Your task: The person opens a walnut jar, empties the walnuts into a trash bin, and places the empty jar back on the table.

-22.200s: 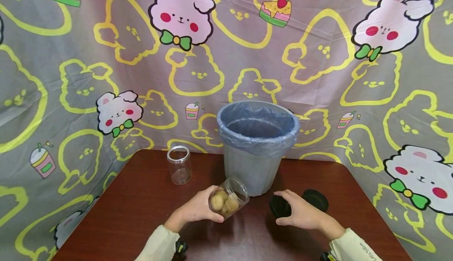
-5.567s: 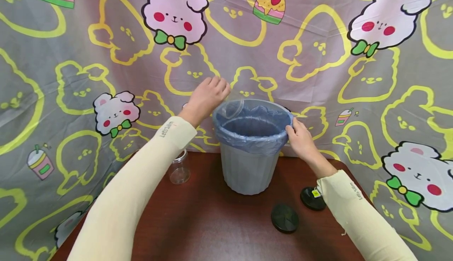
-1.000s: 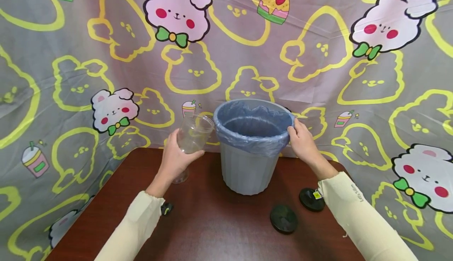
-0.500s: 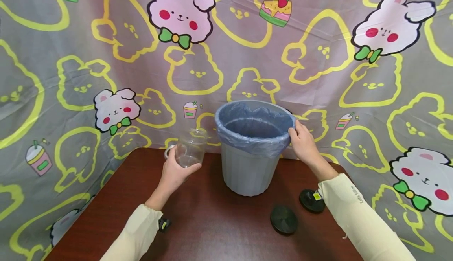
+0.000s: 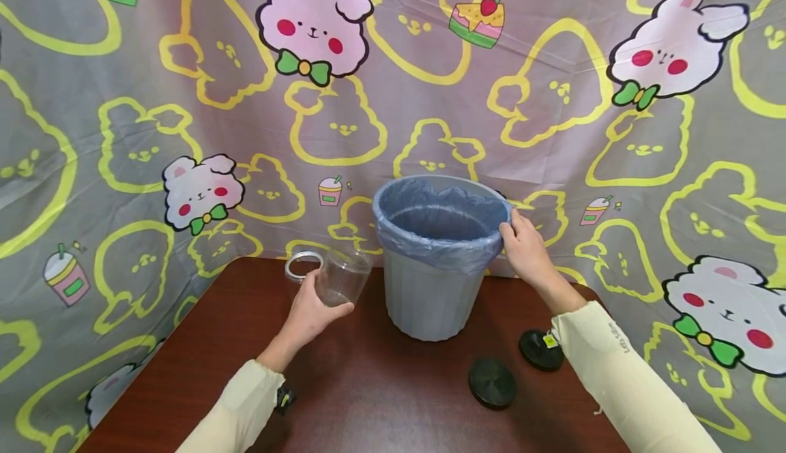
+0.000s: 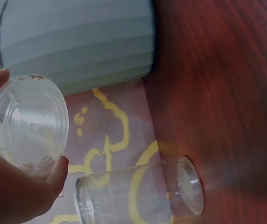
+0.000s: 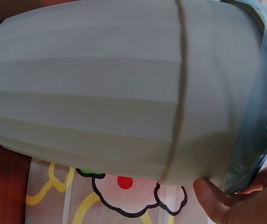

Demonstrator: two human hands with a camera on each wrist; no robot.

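My left hand [image 5: 312, 316] grips a clear plastic jar [image 5: 344, 275], tilted with its mouth up and away. Its bare, see-through base [image 6: 33, 123] faces the left wrist view, and nothing shows inside. Just left of it a second clear jar [image 6: 133, 191] stands upright on the table, with a silvery rim [image 5: 303, 267]; my hand partly covers it in the head view. My right hand [image 5: 527, 247] pinches the right rim of a grey trash bin [image 5: 430, 296], thumb and fingers on the folded-over blue bag [image 5: 442, 252]. The bottom of the bin is hidden from view.
Two round black lids lie on the dark red table [image 5: 381, 398]: a nearer lid [image 5: 492, 383] at front right, and a farther lid [image 5: 540, 349] partly under my right sleeve. A patterned curtain [image 5: 430, 98] closes off the back and sides.
Earlier the left hand's jar held several round, tan pieces; now it is empty. My right hand left a black lid on the table and took the bin rim. Lately the jar came down toward the table.
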